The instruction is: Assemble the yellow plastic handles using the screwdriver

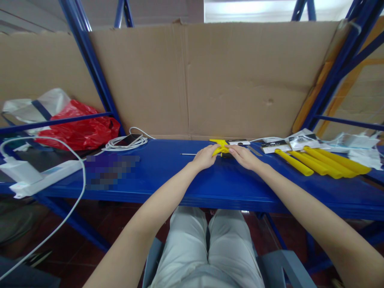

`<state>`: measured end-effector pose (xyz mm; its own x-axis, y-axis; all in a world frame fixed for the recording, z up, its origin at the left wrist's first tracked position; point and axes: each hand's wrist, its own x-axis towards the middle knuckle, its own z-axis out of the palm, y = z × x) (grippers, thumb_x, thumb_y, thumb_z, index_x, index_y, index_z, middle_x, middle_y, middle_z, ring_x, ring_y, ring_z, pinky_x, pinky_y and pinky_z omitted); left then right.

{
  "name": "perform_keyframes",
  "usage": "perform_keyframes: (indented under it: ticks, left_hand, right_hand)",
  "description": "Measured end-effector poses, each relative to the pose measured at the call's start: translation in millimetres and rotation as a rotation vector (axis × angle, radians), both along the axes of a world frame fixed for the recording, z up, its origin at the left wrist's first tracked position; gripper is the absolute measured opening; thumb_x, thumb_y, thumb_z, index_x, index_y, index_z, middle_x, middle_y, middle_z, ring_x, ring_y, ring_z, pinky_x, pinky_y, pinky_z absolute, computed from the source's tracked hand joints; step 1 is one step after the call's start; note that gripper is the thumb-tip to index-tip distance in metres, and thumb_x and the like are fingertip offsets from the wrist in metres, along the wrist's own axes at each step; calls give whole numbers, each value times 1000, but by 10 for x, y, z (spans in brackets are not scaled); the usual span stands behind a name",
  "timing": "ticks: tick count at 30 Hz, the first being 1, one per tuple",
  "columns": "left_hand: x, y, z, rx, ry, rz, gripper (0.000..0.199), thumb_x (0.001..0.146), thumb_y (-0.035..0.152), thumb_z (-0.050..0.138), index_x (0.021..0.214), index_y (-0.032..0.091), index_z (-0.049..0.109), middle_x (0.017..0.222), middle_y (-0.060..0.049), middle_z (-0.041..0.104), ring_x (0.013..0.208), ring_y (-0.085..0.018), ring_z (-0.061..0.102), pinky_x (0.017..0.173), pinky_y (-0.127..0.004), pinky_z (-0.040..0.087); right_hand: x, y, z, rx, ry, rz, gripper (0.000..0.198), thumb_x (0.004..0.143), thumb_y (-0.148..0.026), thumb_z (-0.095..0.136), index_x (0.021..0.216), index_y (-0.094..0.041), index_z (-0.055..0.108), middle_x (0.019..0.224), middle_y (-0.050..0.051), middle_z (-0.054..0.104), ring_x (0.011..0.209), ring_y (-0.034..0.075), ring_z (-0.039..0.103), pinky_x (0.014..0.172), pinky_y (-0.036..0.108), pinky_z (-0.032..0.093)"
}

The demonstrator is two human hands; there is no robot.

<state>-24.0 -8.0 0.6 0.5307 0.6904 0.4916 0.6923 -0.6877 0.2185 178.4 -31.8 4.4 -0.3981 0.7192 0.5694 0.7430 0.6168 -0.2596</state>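
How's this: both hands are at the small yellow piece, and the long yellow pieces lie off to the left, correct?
Not quite: the long yellow pieces lie off to the right, as the head view shows. The left hand and right hand are at the small yellow piece.

Blue metal rack frame: slanted uprights both sides, thin crossbars lower down. Blue surface spans between them, smooth, slightly glossy. Tall brown cardboard panel stands along its back edge, vertical crease near middle; more cardboard far left and right. Grey wall above, bright white strip upper right. Floor: dark red tile. Grey chair in front.
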Motion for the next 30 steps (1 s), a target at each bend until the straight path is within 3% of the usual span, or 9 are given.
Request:
perform_keyframes:
  ticks: [5, 12, 15, 21, 25, 30]
  left_hand:
    - [-8, -7, 4, 4, 28, -13, 50, 83, 13, 49, 132, 26, 49, 126, -6, 58, 114, -21, 55, 97, -35, 44]
    - [-15, -18, 7, -6, 32, -12, 49, 83, 14, 51, 130, 27, 52, 120, -6, 60, 111, -22, 57, 95, -36, 45]
    - [-16, -14, 5, -12, 41, -20, 48, 83, 15, 52, 129, 27, 53, 120, -6, 60, 111, -22, 57, 95, -36, 45]
    - [-21, 3, -2, -9, 37, -24, 49, 82, 14, 51, 130, 27, 52, 121, -6, 60, 112, -22, 57, 95, -35, 45]
    - [-17, -4, 7, -4, 46, -28, 50, 83, 15, 50, 132, 26, 50, 121, -6, 60, 112, -22, 56, 95, -35, 44]
    - [-17, -15, 14, -8, 58, -18, 49, 84, 16, 50, 132, 26, 50, 120, -6, 60, 110, -22, 57, 95, -35, 44]
  right_hand:
    - [234, 110, 58, -2, -11, -204, 39, 92, -32, 35, 110, -16, 67, 115, 12, 66, 110, 23, 60, 96, 36, 44]
    - [740, 167, 66, -145, -110, -801, 31, 84, -23, 43, 91, -14, 72, 102, 19, 69, 97, 32, 64, 81, 41, 49]
    - [846, 174, 44, -235, -145, -937, 31, 84, -26, 45, 94, -13, 72, 102, 22, 68, 98, 34, 64, 78, 42, 50]
    - [845, 256, -29, -381, -192, -934, 48, 86, -46, 47, 100, -7, 70, 107, 26, 65, 102, 35, 62, 83, 45, 48]
    - [922, 368, -116, -364, -199, -935, 55, 85, -52, 45, 104, -6, 69, 105, 26, 66, 99, 33, 64, 77, 41, 50]
    - [1033, 474, -169, -351, -194, -928, 44, 79, -42, 58, 101, -7, 70, 97, 24, 68, 94, 32, 66, 74, 37, 52]
